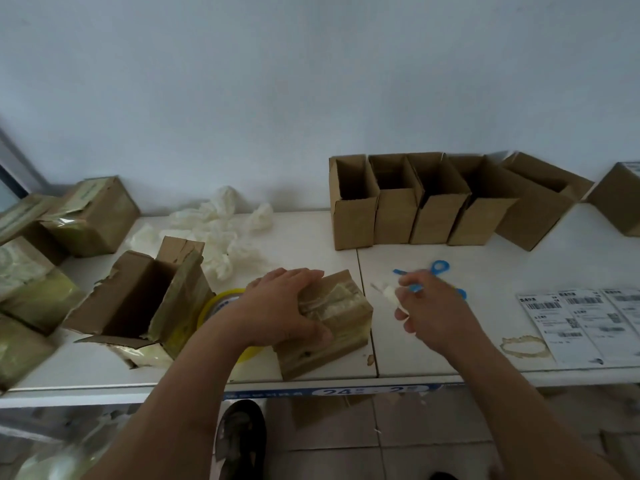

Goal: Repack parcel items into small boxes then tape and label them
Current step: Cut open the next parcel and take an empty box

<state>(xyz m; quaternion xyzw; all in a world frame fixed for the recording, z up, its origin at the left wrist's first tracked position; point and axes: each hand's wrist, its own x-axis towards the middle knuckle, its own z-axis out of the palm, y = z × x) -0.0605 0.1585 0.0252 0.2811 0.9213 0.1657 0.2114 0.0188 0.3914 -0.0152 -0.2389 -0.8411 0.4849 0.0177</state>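
A small taped cardboard box [341, 327] stands near the table's front edge. My left hand [282, 306] grips its top left side, fingers curled over the taped top. My right hand [429, 306] hovers just right of the box and holds blue-handled scissors [440, 268], blurred by motion, with a small white scrap at their tip. A yellow tape roll [218, 306] lies behind my left wrist, mostly hidden. A torn open parcel box [138, 299] sits to the left. Sheets of shipping labels [581, 320] lie at the right.
Several open small boxes [398, 202] line the back wall, with another box [620, 199] at far right. Crumpled white packing [221, 230] lies behind the parcel. Taped parcels [90, 216] pile up at the left. A tape ring stain [523, 346] marks the white table [433, 355].
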